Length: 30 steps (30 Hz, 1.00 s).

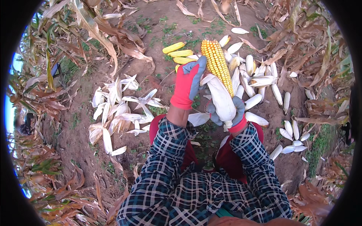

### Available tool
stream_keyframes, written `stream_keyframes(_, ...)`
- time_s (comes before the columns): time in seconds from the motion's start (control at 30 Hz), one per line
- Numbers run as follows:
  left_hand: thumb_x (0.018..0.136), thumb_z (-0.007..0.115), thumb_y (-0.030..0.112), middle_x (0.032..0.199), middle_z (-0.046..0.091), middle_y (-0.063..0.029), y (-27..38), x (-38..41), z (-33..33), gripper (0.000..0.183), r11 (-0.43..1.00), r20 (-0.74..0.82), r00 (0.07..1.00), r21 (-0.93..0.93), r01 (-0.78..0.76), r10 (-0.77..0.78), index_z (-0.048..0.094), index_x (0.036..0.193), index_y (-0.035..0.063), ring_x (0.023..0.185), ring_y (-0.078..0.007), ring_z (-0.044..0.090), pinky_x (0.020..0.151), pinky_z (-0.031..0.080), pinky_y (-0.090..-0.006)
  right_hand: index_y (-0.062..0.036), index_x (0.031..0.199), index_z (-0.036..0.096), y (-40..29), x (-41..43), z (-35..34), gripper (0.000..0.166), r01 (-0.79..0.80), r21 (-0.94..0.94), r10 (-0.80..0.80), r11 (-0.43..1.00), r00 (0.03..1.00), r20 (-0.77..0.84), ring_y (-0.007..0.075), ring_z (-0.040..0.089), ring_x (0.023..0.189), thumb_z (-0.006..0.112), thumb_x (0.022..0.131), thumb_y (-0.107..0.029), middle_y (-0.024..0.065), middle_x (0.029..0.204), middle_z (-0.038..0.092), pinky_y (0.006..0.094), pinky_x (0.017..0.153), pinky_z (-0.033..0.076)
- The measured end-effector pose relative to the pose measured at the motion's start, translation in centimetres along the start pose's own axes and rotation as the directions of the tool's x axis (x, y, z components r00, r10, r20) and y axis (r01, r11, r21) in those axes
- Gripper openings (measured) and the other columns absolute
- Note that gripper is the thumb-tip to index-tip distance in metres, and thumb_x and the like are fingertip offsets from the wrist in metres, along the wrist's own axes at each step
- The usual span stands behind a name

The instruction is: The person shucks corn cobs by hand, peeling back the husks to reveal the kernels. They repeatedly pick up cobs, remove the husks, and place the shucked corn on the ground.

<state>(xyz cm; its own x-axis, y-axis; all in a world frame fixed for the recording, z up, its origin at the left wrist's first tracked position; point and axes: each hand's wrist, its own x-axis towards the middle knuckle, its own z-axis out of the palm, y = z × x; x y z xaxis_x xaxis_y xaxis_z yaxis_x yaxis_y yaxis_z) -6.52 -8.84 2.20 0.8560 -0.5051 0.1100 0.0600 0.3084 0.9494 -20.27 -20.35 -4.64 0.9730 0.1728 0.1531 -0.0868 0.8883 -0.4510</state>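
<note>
A large ear of corn [217,63] with bared yellow kernels tilts upward in front of me. Pale dry husk [220,97] still wraps its lower part. My right hand [239,108], in a grey and red glove, grips the ear around its husked base, near the stalk end. At the left of the ear, my left hand [191,77], gloved alike, has its fingers curled against the turned-back husk edge; its fingertips are partly hidden. Beyond it, several husked yellow cobs [181,53] lie side by side on the soil.
Loose stripped husks [116,113] are heaped at the left. Several ears in their husks [258,76] are piled at the right, with a smaller group [294,132] farther right. Dry corn stalks and leaves [107,34] border the bare soil [70,138] on both sides.
</note>
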Motion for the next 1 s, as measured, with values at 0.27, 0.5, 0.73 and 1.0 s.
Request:
stream_keyframes(0.27,0.082,0.071,0.022,0.053,0.037,0.0076,-2.6,-0.3,1.1,0.038,0.94,0.485,0.832,0.32,0.118,-0.269,0.049,0.054,0.0093,0.055,-0.0028,0.03,0.047,0.023,-0.0255,-0.0011,0.109,0.059,-2.5,-0.1,-1.8,0.055,0.176,-0.199,-0.241,0.964,0.896,-0.374,0.0272,0.066,0.066,0.049,0.089,-0.051,0.0168,0.087,0.067,0.0361,0.055,0.054)
stream_keyframes(0.5,0.08,0.07,0.014,0.052,0.04,0.009,-2.1,-1.4,1.1,0.034,0.956,0.579,0.768,0.249,0.154,-0.274,0.05,0.053,0.009,0.051,-0.0016,0.034,0.047,0.022,-0.0235,-0.0074,0.129,0.05,-3.6,-0.5,-1.9,0.054,0.056,-0.268,-0.177,0.962,0.874,-0.452,0.0187,0.063,0.096,0.049,0.093,-0.048,0.0107,0.108,0.063,0.0312,0.083,0.051)
stream_keyframes(0.73,0.082,0.063,0.013,0.054,0.05,0.0017,-1.8,-3.2,1.9,0.027,0.945,0.457,0.828,0.188,0.266,-0.324,0.055,0.059,0.0039,0.049,-0.007,0.047,0.047,0.036,-0.0227,-0.0024,0.124,0.051,-4.0,0.8,-1.0,0.044,0.128,0.026,-0.104,0.991,0.896,-0.432,0.0265,0.065,0.088,0.059,0.088,-0.026,0.0153,0.102,0.064,0.0375,0.083,0.052)
stream_keyframes(1.0,0.097,0.048,0.029,0.068,0.052,0.0025,-2.5,2.4,-9.5,0.02,0.815,-0.014,0.89,0.408,-0.412,0.457,0.059,0.098,0.0118,0.06,-0.0113,0.052,0.061,0.047,-0.0292,-0.0021,0.119,0.051,-11.4,-0.9,-6.3,0.038,0.735,-0.131,-0.662,0.665,0.499,-0.56,0.0293,0.058,0.107,0.061,0.085,-0.016,0.0137,0.111,0.061,0.0446,0.096,0.045)
